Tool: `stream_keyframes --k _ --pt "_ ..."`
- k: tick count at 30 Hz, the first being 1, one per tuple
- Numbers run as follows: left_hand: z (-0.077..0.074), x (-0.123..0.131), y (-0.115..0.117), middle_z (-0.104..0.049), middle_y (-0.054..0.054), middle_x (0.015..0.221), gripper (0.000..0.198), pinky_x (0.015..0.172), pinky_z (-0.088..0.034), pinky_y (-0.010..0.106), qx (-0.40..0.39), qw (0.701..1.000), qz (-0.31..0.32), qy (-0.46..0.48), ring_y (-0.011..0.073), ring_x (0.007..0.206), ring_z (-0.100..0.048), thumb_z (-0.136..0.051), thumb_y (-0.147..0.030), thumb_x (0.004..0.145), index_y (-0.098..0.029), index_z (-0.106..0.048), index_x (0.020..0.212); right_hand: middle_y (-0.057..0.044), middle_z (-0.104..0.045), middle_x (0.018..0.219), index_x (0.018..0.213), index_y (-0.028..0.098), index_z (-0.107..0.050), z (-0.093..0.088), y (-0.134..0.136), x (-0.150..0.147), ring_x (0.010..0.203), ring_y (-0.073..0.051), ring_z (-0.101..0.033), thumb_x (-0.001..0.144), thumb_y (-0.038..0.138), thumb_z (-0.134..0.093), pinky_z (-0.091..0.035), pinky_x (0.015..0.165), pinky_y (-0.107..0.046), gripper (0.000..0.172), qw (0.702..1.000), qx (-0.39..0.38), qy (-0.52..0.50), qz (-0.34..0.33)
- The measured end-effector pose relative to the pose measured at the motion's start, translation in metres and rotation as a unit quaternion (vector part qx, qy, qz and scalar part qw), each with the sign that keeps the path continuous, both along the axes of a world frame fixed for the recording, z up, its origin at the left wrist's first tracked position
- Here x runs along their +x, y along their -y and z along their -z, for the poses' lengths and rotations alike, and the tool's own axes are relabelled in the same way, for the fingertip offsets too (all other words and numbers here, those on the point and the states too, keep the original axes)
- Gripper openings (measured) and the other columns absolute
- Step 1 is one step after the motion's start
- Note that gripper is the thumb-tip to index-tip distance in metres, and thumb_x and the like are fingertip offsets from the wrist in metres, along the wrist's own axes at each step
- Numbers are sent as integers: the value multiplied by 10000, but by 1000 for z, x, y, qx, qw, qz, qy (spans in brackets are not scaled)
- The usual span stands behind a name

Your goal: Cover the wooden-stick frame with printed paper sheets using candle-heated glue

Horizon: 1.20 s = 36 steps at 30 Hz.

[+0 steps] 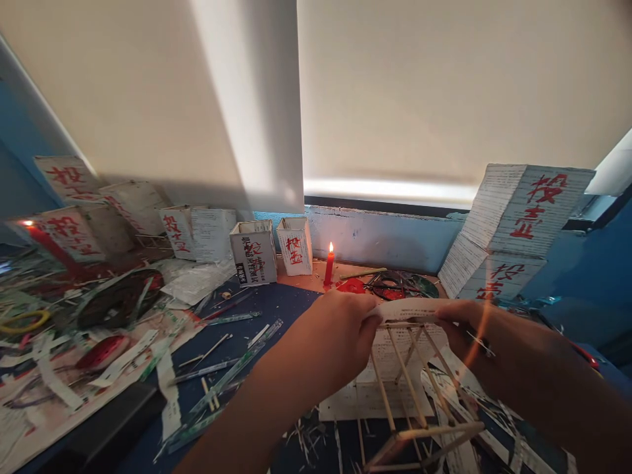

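My left hand [332,336] and my right hand [486,342] both pinch a white paper strip [409,309] stretched between them along the top of a frame of thin wooden sticks [415,408]. The frame stands on printed paper [365,398] on the blue table [257,316]. A lit red candle [328,264] burns just beyond my hands. The fingers of both hands are closed on the strip's ends.
Paper boxes with red characters [253,253] line the back wall; a taller stack [518,227] stands at the right. Another red candle [49,247], tape rolls [116,299], paper strips and sticks litter the left side. Discs [402,284] lie beside the candle.
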<state>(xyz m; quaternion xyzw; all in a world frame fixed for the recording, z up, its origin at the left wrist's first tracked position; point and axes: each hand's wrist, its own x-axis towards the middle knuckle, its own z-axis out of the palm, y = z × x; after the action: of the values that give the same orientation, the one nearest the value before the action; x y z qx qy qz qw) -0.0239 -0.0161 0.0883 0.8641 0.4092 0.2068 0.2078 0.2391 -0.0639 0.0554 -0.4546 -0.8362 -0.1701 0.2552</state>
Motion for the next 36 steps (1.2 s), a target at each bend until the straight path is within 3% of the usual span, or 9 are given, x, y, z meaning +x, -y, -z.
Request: stream_keyframes --k 7,12,21,31,36 --pt "-5 -3 3 -548 -39 613 352 511 -313 270 -42 999 1 -22 108 562 -489 -460 -354 979 -204 -498 662 -53 -742 1070 1185 270 -605 -12 9 -9 962 -249 -719 988 264 -516 -594 821 -382 216 997 -51 -56 -20" --pt "1 -2 0 -560 -46 609 324 535 -327 275 -26 1000 4 -10 103 562 -500 -483 -303 961 -203 -521 655 -55 -722 1180 1196 272 -597 -8 5 -12 1108 -257 -682 984 209 -524 -562 959 -409 233 992 -69 -86 -57" --pt "-3 0 1 -569 -46 633 281 549 -309 275 -21 1000 10 14 107 586 -496 -492 -233 943 -202 -518 665 9 -752 1110 1188 266 -614 -1 -6 -23 965 -150 -728 952 149 -605 -567 866 -225 263 993 2 -92 -73" --pt "-8 0 3 -517 -47 578 308 532 -283 261 -10 1000 3 16 98 554 -460 -515 -205 927 -192 -502 619 16 -715 1179 1200 294 -585 0 -7 -30 1080 -148 -684 990 180 -555 -537 963 -272 241 978 -95 -153 -101" --pt "-8 -9 4 -558 -41 631 331 560 -325 269 -30 999 15 10 110 592 -505 -447 -288 979 -201 -526 669 7 -733 1146 1204 285 -598 -5 -7 -29 1043 -148 -697 985 172 -560 -538 929 -271 250 985 -71 -126 -90"
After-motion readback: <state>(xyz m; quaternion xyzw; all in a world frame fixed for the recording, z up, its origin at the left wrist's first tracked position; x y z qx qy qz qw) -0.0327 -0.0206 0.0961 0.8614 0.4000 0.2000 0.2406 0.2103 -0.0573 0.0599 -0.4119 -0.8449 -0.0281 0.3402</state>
